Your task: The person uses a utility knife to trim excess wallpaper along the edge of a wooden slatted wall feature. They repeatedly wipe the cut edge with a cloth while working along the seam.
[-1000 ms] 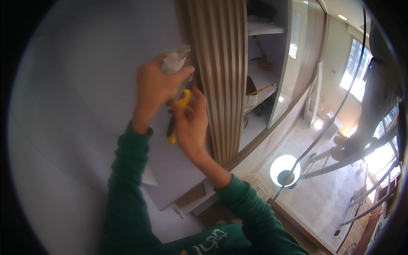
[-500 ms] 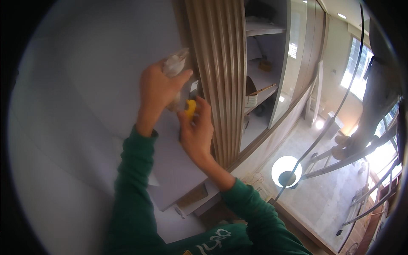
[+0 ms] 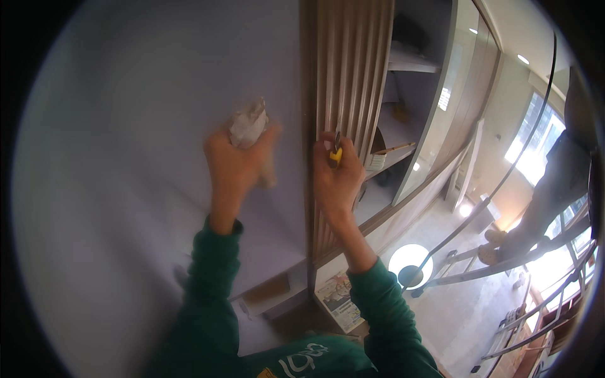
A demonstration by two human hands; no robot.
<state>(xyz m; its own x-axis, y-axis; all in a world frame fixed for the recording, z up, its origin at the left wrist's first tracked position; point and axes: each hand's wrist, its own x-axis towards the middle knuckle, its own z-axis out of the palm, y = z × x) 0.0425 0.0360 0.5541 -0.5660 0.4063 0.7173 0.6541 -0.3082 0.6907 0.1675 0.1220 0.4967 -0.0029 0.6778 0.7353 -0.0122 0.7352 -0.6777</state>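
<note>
My left hand (image 3: 236, 160) is closed around a crumpled whitish rag or wad of paper (image 3: 249, 125), which pokes out above the thumb and also below the palm. It is held in front of a smooth pale panel (image 3: 157, 82), and I cannot tell whether it touches. My right hand (image 3: 339, 179) grips a small yellow-and-black tool (image 3: 336, 156) that looks like a utility knife, its dark narrow end pointing up. That hand is in front of the brown ribbed panel (image 3: 353, 69), beside the dark vertical edge strip (image 3: 307, 82).
Right of the ribs, open shelves (image 3: 413, 66) hold several items, with a glass pane (image 3: 435, 107) alongside. A printed sheet or box (image 3: 340, 302) lies low. On the floor (image 3: 466, 315) side stand a bright round lamp (image 3: 411, 259) and metal ladders; another person's leg (image 3: 554, 170) and a cable are at right.
My hands have moved apart. The right one has gone right, onto the ribbed panel, with the yellow tool; the left stays over the pale panel with the wad. The view has shifted too.
</note>
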